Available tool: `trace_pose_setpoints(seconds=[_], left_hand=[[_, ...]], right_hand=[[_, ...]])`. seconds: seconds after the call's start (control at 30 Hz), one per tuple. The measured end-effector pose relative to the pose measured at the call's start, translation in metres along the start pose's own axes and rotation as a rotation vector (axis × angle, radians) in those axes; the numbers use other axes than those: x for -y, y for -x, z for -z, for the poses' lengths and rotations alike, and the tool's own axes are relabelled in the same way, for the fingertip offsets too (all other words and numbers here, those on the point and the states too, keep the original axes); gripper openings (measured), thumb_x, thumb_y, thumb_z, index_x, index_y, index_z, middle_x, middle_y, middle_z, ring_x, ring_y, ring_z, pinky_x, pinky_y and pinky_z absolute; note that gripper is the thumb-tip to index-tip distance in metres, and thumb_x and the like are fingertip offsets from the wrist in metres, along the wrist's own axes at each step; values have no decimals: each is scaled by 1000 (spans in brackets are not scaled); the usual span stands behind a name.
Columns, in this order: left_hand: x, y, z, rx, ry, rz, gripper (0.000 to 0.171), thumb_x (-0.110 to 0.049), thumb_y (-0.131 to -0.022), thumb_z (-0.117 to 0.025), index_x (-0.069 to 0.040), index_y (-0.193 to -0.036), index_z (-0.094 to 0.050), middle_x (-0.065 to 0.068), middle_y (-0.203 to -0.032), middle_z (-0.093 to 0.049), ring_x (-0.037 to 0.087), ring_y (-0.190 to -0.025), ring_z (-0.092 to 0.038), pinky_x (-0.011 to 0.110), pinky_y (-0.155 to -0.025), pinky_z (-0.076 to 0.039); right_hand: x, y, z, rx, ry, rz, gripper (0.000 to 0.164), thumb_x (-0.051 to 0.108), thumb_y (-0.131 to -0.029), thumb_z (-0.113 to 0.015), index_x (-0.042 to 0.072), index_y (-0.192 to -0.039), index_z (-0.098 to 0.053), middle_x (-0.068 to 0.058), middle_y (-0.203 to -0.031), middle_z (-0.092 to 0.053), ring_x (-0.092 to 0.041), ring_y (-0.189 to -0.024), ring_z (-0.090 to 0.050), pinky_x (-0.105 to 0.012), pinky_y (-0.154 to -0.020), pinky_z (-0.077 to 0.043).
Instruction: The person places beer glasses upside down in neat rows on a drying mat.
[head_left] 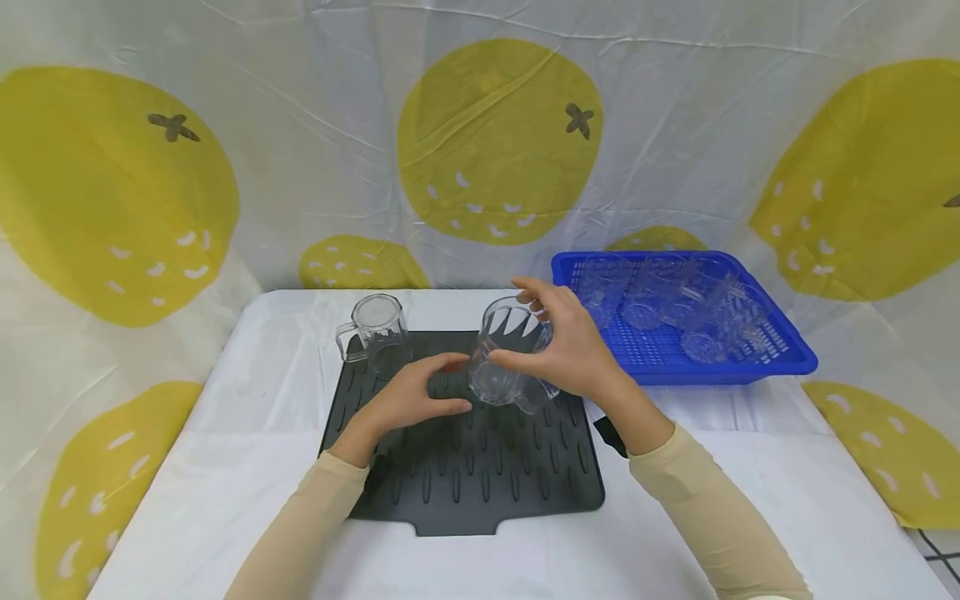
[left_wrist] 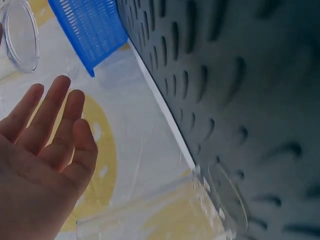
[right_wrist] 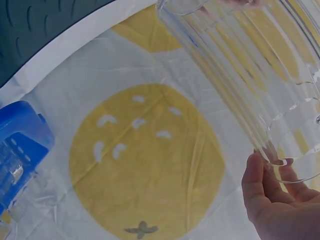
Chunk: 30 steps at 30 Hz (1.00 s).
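My right hand (head_left: 566, 346) grips a clear glass mug (head_left: 491, 379) over the dark drying mat (head_left: 468, 467), thumb on one side and fingers on the other. In the right wrist view, the fingers (right_wrist: 255, 185) pinch one end of the ribbed mug (right_wrist: 235, 65). My left hand (head_left: 408, 396) is beside this mug with thumb and fingers spread apart, holding nothing. The left wrist view shows that hand (left_wrist: 50, 150) with fingers loosely bent. Another glass mug (head_left: 381, 333) stands at the mat's far left corner, its handle pointing left.
A blue plastic basket (head_left: 690, 377) at the back right holds several clear glass mugs (head_left: 648, 304). The mat lies on a white-covered table (head_left: 247, 467). Behind it hangs a white curtain (head_left: 315, 125) with yellow fruit prints.
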<state>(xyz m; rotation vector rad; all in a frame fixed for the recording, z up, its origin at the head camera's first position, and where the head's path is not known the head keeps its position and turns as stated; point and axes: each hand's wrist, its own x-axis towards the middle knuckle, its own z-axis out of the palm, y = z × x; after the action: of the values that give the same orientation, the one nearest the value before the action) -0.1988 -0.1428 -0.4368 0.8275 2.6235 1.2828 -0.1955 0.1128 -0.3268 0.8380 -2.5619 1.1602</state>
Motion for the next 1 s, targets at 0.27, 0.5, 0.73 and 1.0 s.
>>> trace_pose_setpoints(seconds=[0.27,0.5,0.73,1.0], left_hand=[[3,-27,-19,100,178,-5,86,-44,-80,-79,-19,-149,-36,0,-137,-51,22,-123,-50,49,-99,-43],[7,-32,-22,119,307,-56,78,-37,-79,-81,-20,-144,-42,-1,-122,-57,16,-109,-57,41,-96,-45],[13,-26,-5,96,439,-88,87,-37,-78,-83,-12,-148,-37,8,-131,-54,24,-112,-57,45,-96,-46],[8,-19,24,21,517,-73,95,-41,-77,-82,-4,-149,-31,20,-138,-49,33,-120,-52,51,-97,-44]], right_hand=[[1,2,2,-6,10,26,85,32,-73,-86,12,-145,-45,-11,-123,-56,-30,-107,-52,-48,-89,-47],[-1,4,2,-11,-26,32,83,30,-74,-86,12,-144,-45,-9,-124,-56,-32,-108,-52,-47,-89,-47],[-11,9,7,-18,-98,18,79,25,-79,-82,13,-146,-43,-10,-132,-56,-27,-114,-52,-46,-92,-45],[-24,13,13,-8,-214,14,75,23,-82,-80,14,-146,-42,-10,-133,-54,-25,-118,-51,-50,-95,-43]])
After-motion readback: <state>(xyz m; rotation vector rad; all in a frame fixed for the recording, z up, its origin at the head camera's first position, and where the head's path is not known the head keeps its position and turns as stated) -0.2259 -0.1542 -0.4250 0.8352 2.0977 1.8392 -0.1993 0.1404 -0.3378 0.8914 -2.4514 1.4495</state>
